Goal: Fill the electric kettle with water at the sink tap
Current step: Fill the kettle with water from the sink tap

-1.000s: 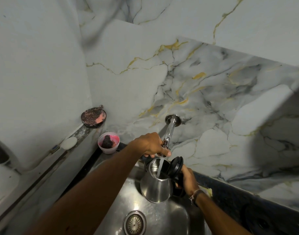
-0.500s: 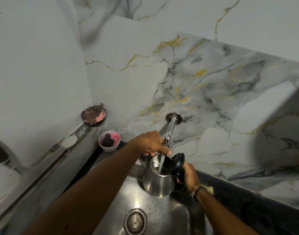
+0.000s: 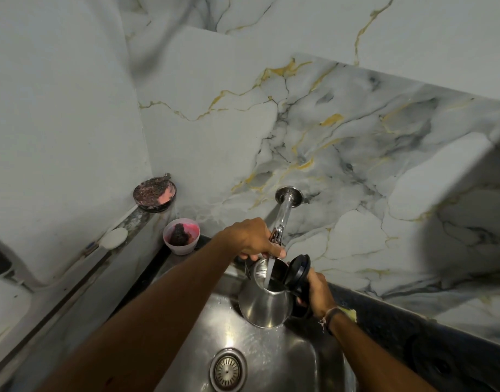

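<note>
A steel electric kettle (image 3: pixel 264 305) hangs over the steel sink (image 3: pixel 294 355), tilted a little, its black lid (image 3: pixel 297 269) flipped open. My right hand (image 3: pixel 316 291) grips the kettle's black handle. A chrome tap (image 3: pixel 282 216) juts out of the marble wall, and a thin stream of water (image 3: pixel 268 274) falls from it into the kettle's mouth. My left hand (image 3: pixel 254 237) is closed over the tap's end, hiding its handle.
The sink drain (image 3: pixel 228 369) lies below the kettle. A pink cup (image 3: pixel 181 236) with a dark scrubber stands at the sink's back left corner. A round dirty dish (image 3: pixel 154 193) and a white soap bar (image 3: pixel 115 237) rest on the left ledge. Dark countertop (image 3: pixel 413 329) runs along the right.
The kettle has risen slightly toward the tap while water keeps flowing. Both hands hold their grips; the view has shifted a little.
</note>
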Demonstrator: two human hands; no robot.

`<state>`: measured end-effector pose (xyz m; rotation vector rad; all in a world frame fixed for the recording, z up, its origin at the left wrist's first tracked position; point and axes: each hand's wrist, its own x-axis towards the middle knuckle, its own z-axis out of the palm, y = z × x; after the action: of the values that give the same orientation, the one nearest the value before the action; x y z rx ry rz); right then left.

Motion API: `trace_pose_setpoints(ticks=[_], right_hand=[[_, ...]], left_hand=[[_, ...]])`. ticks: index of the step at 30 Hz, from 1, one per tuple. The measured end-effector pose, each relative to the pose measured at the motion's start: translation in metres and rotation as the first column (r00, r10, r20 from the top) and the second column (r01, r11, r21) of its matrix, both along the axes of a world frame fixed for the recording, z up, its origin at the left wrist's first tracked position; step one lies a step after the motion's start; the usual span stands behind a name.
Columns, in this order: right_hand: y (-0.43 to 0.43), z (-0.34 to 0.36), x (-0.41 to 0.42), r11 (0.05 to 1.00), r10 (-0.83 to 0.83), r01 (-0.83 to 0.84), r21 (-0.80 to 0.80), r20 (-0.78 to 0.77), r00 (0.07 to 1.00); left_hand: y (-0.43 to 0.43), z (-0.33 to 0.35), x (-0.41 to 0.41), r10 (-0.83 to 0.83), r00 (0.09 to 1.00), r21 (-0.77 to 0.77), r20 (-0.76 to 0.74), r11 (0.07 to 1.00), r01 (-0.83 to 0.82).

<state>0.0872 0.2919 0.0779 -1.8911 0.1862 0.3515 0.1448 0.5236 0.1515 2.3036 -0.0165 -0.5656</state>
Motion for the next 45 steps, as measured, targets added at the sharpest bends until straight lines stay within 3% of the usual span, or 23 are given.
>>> trace_pose_setpoints(ticks=[45], right_hand=[[-0.004,-0.0001,0.0038,0.999,0.04,-0.041,-0.017,-0.065,0.997]], left_hand=[[0.0009,-0.003,0.0018,-0.002,1.0,-0.024,-0.017,1.0,0.001]])
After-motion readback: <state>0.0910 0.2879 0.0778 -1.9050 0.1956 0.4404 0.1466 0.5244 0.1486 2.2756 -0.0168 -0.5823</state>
